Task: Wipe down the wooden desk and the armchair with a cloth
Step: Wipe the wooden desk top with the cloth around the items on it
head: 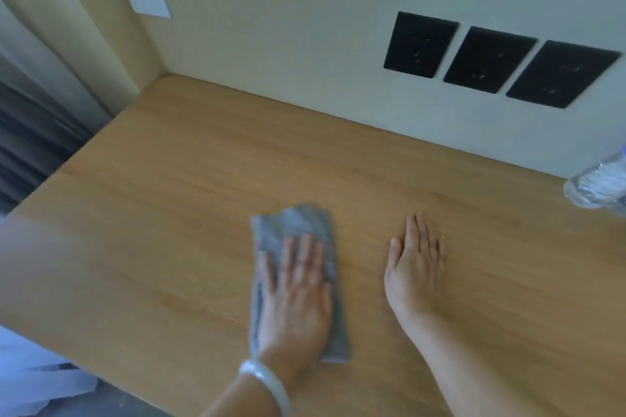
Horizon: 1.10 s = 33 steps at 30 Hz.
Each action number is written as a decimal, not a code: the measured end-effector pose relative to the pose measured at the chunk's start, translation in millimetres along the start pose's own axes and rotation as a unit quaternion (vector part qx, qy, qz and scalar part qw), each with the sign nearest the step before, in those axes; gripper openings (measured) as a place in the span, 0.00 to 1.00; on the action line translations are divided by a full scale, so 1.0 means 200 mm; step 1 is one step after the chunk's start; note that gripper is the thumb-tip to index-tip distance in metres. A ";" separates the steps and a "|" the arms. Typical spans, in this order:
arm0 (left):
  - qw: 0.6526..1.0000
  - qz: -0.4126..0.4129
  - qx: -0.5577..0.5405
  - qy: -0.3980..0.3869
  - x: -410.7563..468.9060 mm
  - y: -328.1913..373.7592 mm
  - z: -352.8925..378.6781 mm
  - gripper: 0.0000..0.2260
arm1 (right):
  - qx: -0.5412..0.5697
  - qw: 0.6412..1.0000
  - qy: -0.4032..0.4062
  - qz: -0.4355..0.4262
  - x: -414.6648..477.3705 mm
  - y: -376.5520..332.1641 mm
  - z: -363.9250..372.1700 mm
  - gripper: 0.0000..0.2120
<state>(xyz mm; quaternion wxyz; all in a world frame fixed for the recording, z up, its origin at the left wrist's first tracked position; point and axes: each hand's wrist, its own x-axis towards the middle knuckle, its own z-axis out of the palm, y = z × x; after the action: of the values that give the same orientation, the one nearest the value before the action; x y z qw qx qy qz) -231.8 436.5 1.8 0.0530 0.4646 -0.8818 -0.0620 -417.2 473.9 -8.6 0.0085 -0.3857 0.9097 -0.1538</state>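
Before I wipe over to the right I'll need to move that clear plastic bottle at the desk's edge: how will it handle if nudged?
The clear plastic bottle looks thin-walled and crinkled, so probably light and easily dented. It appears tilted or lying, so it may roll across the smooth wooden desk.

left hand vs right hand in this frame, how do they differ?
The left hand presses flat on the folded grey cloth; the right hand rests directly on the bare wooden desk. The left hand's wrist carries a pale white bangle; the right hand's wrist is bare. The left hand's fingers are slightly spread; the right hand's fingers lie close together. Both are open, palm down, fingers pointing toward the wall.
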 end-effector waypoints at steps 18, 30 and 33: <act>0.997 -0.078 -0.017 0.003 0.71 -0.83 -0.07 0.26 | -0.043 0.997 -0.038 0.050 0.00 -0.04 -0.05 0.29; 0.998 -0.056 -0.026 -0.009 0.71 -0.83 -0.09 0.27 | -0.106 0.987 -0.063 0.100 0.33 -0.43 -0.02 0.30; 0.998 -0.048 -0.033 -0.003 0.70 -0.83 -0.10 0.27 | -0.085 0.981 -0.084 0.152 0.51 -0.56 0.07 0.30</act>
<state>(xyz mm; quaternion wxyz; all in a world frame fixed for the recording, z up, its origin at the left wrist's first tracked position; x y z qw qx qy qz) -172.8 226.5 -0.8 0.0627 0.5039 -0.8563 -0.0944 -408.8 324.7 21.3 0.0758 -0.2540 0.9634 -0.0397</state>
